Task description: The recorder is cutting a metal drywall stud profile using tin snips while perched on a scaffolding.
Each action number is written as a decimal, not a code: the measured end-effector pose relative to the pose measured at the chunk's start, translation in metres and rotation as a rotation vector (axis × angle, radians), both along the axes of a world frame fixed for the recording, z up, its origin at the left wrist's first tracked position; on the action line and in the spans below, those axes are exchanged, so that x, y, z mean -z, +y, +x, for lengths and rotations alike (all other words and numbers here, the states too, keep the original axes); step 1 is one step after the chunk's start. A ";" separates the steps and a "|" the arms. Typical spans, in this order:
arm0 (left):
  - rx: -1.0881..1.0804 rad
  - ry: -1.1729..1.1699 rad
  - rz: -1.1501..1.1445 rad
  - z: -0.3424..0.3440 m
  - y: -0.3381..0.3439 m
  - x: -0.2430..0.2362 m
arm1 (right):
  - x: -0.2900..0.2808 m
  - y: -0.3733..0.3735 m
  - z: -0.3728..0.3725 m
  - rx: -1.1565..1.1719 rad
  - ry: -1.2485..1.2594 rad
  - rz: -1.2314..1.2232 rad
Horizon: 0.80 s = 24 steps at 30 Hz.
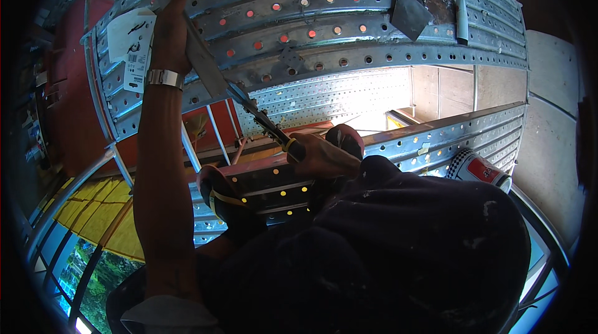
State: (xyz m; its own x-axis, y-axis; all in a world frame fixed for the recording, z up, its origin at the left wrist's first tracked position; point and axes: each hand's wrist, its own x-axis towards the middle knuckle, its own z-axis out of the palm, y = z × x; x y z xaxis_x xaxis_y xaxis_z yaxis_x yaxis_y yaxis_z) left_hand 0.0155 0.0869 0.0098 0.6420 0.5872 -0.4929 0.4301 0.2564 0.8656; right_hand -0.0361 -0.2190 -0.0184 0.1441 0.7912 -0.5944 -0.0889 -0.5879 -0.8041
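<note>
My left hand (171, 35), with a metal watch on its wrist, is closed around a long grey metal strip (202, 57) that slants down toward the middle. My right hand (324, 158) grips a pair of tin snips (272, 127) with dark and yellow handles. The snips' jaws meet the lower end of the strip; whether they have bitten into it I cannot tell. Beside my left hand, a white cardboard package (136, 53) with small tool pictures lies on the perforated metal planks (299, 19). Both hands are above the gap between two plank levels.
Dark square pieces (411, 15) and a short metal channel (461, 17) lie on the far planks. A white and red bucket (478, 171) stands at right on the near plank (448, 134). Scaffold tubes (190, 147), a yellow tarp (93, 212) and a concrete wall (551, 116) surround me.
</note>
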 end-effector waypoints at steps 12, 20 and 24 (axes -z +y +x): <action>0.021 0.006 0.036 0.001 0.003 0.005 | -0.002 0.001 -0.002 0.091 0.086 -0.052; 0.004 0.035 0.012 0.000 0.005 0.009 | 0.002 0.002 -0.002 0.075 0.088 -0.077; 0.007 0.041 0.001 0.001 0.004 0.009 | 0.005 0.001 -0.005 0.107 0.084 -0.058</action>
State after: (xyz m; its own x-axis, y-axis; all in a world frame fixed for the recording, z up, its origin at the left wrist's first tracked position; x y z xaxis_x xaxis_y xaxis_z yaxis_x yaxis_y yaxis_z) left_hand 0.0161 0.0909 0.0006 0.6254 0.5835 -0.5182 0.4666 0.2526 0.8476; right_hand -0.0408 -0.2175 -0.0230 0.1736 0.7377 -0.6524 -0.2194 -0.6168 -0.7559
